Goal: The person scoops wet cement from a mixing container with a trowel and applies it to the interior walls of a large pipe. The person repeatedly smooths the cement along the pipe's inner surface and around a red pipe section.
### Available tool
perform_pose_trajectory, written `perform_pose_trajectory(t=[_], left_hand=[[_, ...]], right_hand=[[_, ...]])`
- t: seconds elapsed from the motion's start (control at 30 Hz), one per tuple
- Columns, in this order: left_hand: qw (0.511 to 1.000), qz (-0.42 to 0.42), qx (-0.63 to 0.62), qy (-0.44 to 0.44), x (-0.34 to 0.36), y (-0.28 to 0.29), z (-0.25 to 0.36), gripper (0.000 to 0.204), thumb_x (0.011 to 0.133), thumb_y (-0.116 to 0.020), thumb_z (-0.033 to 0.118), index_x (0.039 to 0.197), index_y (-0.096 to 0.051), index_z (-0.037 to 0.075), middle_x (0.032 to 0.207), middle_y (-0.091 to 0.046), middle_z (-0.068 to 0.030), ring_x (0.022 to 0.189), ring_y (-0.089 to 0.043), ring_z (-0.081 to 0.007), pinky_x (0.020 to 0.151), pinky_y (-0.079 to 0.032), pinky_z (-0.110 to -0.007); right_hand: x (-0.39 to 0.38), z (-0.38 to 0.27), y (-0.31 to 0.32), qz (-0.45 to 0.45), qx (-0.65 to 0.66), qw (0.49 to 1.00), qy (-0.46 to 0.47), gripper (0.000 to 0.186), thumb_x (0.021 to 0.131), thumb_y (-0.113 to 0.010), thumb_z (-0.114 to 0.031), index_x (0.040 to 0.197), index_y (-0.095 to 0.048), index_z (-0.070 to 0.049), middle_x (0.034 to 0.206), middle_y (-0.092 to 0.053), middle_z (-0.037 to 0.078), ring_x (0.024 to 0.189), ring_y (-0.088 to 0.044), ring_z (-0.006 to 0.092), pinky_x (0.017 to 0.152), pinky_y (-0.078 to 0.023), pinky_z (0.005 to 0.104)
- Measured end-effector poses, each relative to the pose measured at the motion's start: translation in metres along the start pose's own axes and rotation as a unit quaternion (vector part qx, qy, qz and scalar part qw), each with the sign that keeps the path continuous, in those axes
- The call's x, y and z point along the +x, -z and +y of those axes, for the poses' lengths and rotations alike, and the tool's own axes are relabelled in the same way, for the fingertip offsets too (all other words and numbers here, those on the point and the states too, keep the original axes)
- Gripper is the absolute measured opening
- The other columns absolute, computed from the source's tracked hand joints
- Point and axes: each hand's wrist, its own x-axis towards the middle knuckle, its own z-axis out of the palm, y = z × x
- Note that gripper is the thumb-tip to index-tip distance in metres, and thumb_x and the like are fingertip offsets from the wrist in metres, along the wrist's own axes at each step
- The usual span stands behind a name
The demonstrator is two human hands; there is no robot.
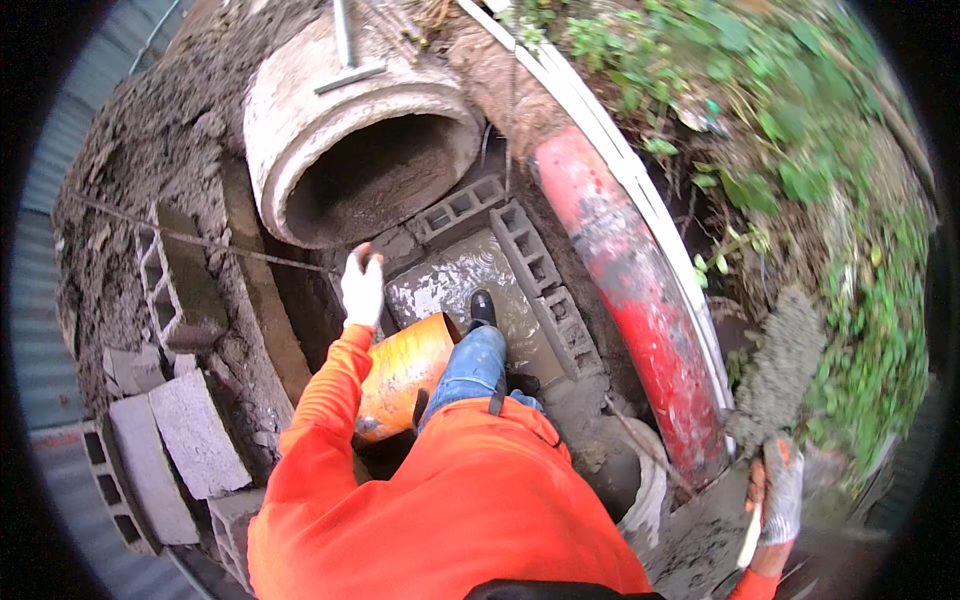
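Note:
My left hand (362,288), in a pale glove with bare fingertips showing, is held out over the pit with its fingers apart and nothing in it. Below it is an orange cylinder (405,375), a pipe or bucket, beside my leg. At the lower right my gloved right hand (783,492) is closed round the pale handle (749,540) of a trowel. A heap of wet grey mortar (785,355) stretches out beyond that hand and hides the blade. Hollow concrete blocks (526,250) line the pit, and my boot (483,308) stands in its muddy water (450,280).
A big concrete pipe (265,150) opens at the pit's far end. A mortar-smeared red pipe (650,310) runs along the right, beside a white rail (640,185) and plants (800,110). Loose blocks (200,435) are stacked left, where a thin rod (215,243) crosses the bank.

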Motion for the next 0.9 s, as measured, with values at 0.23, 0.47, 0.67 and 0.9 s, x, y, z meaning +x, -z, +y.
perform_pose_trajectory(t=[0.23,0.47,0.67,0.9], left_hand=[[0.951,-0.082,0.137,0.263,-0.062,0.015,-0.155,0.045,0.097,-0.065,0.034,0.129,-0.063,0.003,0.129,-0.068,-0.0249,0.121,-0.064,-0.0427,0.104,-0.05,-0.048],[0.827,-0.144,0.23,0.492,-0.177,-0.054,-0.237,0.091,0.085,-0.068,0.047,0.156,-0.038,-0.001,0.156,-0.038,-0.0367,0.142,-0.042,-0.0516,0.12,-0.036,-0.054],[0.84,-0.135,0.258,0.459,-0.177,-0.073,-0.218,0.099,0.081,-0.069,0.03,0.158,-0.024,-0.011,0.166,-0.014,-0.0403,0.145,-0.034,-0.0575,0.123,-0.031,-0.053],[0.844,-0.085,0.29,0.442,-0.175,-0.076,-0.212,0.088,0.079,-0.062,0.01,0.156,-0.028,-0.015,0.163,-0.018,-0.043,0.147,-0.034,-0.0562,0.123,-0.033,-0.05]], right_hand=[[0.135,-0.105,-0.216,-0.195,-0.216,0.955,-0.058,0.022,0.101,-0.065,-0.026,0.089,-0.061,-0.009,0.063,-0.054,-0.001,0.048,-0.049,0.0083,0.042,-0.046,0.0261],[0.288,-0.072,-0.452,-0.406,-0.276,0.87,-0.026,0.028,0.103,-0.064,-0.032,0.089,-0.059,-0.008,0.069,-0.054,-0.001,0.05,-0.05,0.0088,0.045,-0.042,0.0279],[0.427,-0.032,-0.639,-0.512,-0.391,0.76,0.085,0.031,0.104,-0.06,-0.034,0.095,-0.061,-0.005,0.072,-0.056,0.0,0.056,-0.056,0.0096,0.047,-0.044,0.0294],[0.541,0.052,-0.828,-0.451,-0.515,0.623,0.379,0.052,0.103,-0.055,-0.046,0.093,-0.069,0.003,0.092,-0.068,0.029,0.087,-0.064,0.0506,0.077,-0.053,0.0526]])
